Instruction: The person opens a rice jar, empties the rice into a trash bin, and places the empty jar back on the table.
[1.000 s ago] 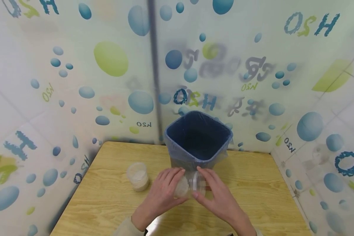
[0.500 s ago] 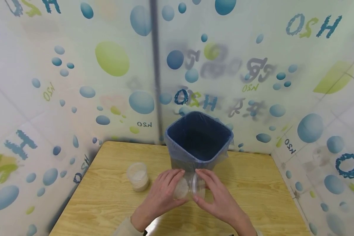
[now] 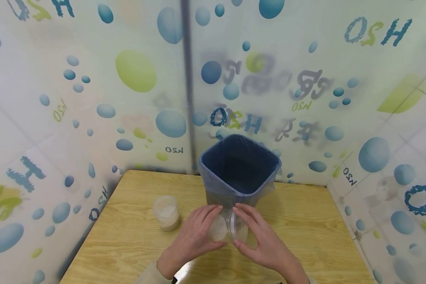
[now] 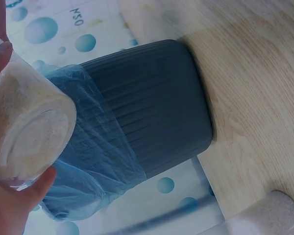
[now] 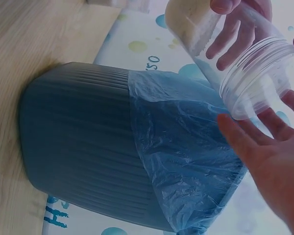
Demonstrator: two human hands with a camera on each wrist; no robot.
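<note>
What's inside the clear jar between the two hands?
A pale substance lies toward the base end of the jar; the other end looks see-through. In the head view, the left hand covers part of the side, hiding what lies behind it.

I'm seeing clear, smooth, glossy plastic on the jar [image 4: 39, 112] between left grip [image 3: 195, 232] and right grip [image 3: 262, 236], ridged at the right-grip end. Bin [image 5: 78, 132] beyond both grips: matt ribbed plastic. Its liner [image 5: 181, 142]: thin, shiny, crinkled plastic film. Surface [image 3: 305, 225] below the grips: wood-grain, smooth, light sheen.
</note>
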